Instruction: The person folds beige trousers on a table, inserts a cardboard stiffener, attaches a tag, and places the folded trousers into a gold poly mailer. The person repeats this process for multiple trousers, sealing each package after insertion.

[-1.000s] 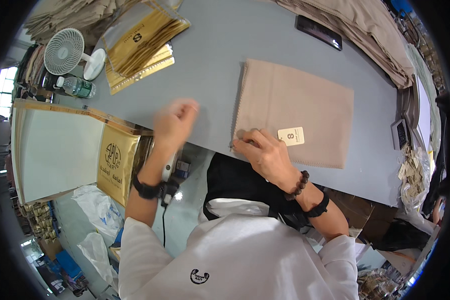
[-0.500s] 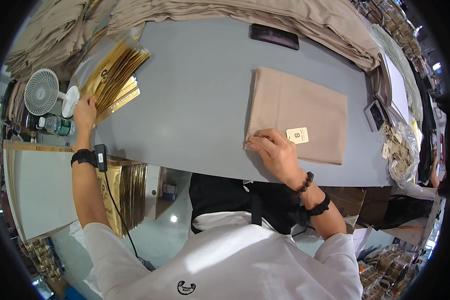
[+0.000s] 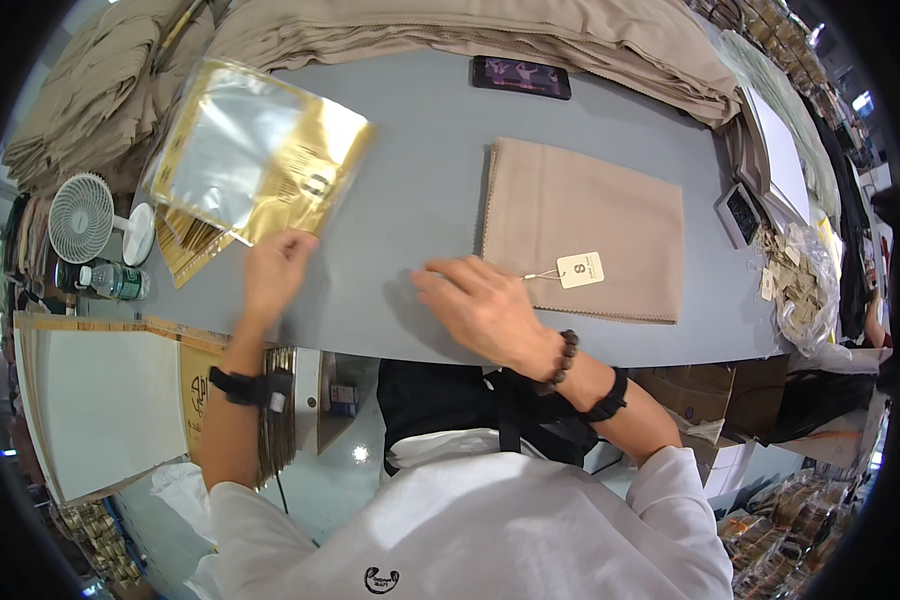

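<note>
My left hand (image 3: 278, 272) pinches the near edge of a gold-and-clear plastic bag (image 3: 315, 150), which is lifted over a stack of similar gold bags (image 3: 192, 238). A folded beige cloth (image 3: 590, 200) with a zigzag-stitched edge lies flat on the grey table (image 3: 400, 190). On its near part rests a cream hang tag (image 3: 579, 270) on a short string. My right hand (image 3: 478, 305) hovers just left of the tag, over the cloth's near left corner. Its fingers are loosely bent and apart, with nothing seen in them.
A phone (image 3: 522, 77) lies at the back below a long pile of beige cloth (image 3: 450, 25). At left stand a white fan (image 3: 82, 218) and a water bottle (image 3: 115, 281). To the right sit a small dark box (image 3: 738, 216) and a clear bag of tags (image 3: 800, 295).
My left hand has drawn one gold bag off the stack, moving right. My right hand has let go at the cloth's corner and shifted left. The tag's string now shows.
</note>
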Available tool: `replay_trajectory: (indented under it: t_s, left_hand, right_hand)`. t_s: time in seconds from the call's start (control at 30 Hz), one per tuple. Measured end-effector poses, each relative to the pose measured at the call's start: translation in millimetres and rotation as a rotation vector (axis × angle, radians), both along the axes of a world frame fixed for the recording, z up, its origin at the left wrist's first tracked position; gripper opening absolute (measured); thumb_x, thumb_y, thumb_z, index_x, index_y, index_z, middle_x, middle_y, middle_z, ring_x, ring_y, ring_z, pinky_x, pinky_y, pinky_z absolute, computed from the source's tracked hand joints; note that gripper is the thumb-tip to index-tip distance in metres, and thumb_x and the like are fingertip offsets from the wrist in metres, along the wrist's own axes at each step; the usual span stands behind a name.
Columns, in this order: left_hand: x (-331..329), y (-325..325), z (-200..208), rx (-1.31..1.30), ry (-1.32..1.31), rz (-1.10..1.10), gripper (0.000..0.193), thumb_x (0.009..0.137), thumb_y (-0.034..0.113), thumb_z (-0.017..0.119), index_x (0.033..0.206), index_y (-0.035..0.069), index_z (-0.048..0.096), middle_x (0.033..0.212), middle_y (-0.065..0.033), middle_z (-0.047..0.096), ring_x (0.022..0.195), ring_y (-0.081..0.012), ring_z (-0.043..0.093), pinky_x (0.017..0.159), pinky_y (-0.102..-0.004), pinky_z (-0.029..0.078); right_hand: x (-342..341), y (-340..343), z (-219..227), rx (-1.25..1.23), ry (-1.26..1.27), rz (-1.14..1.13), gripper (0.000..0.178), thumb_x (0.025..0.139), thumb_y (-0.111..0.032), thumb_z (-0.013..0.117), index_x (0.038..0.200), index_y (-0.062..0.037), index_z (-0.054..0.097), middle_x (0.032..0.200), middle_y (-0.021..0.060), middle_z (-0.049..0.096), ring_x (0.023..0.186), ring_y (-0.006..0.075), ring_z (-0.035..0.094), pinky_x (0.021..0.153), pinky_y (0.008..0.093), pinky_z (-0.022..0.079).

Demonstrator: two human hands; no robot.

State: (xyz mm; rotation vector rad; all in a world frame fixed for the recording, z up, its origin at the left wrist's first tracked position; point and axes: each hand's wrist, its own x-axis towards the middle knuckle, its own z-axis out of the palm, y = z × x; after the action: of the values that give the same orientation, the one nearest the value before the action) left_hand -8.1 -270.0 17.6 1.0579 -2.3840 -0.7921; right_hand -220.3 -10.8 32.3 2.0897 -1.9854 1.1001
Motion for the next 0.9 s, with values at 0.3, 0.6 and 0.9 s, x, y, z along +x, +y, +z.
replay_trajectory:
  t_s: [0.3,0.6,0.9]
  left_hand:
    - [-28,68,-3,0.339,0.106,-0.020,0.016,0.095,0.015,0.077,0.101,0.000,0.077,0.072,-0.0068,0.074,0.064,-0.0080,0.065,0.062,-0.0273,0.053]
    - [-40,94,9,-0.066,-0.051,-0.109,0.025,0.086,0.007,0.073,0.111,0.005,0.073,0.102,-0.0133,0.073,0.086,-0.0354,0.072,0.075,-0.0430,0.057]
    - [-106,75,19,-0.144,-0.190,-0.125,0.025,0.093,0.018,0.069,0.113,0.003,0.072,0.099,-0.0222,0.075,0.087,-0.0441,0.071,0.077,-0.0507,0.055]
  right_hand:
    - [21,-63,-25,0.247,0.301,-0.031,0.040,0.103,-0.029,0.061,0.132,-0.0013,0.061,0.144,0.0125,0.060,0.134,0.0283,0.056,0.116,0.0515,0.039]
    - [-107,-42,7,0.106,0.040,-0.153,0.020,0.093,-0.019,0.071,0.108,-0.0061,0.072,0.103,0.0139,0.072,0.098,0.0337,0.070,0.078,0.0445,0.058]
    - [-192,-46,1,0.520,0.092,-0.411,0.051,0.082,-0.036,0.085,0.121,-0.0070,0.070,0.110,0.0166,0.072,0.109,0.0363,0.067,0.095,0.0494,0.052]
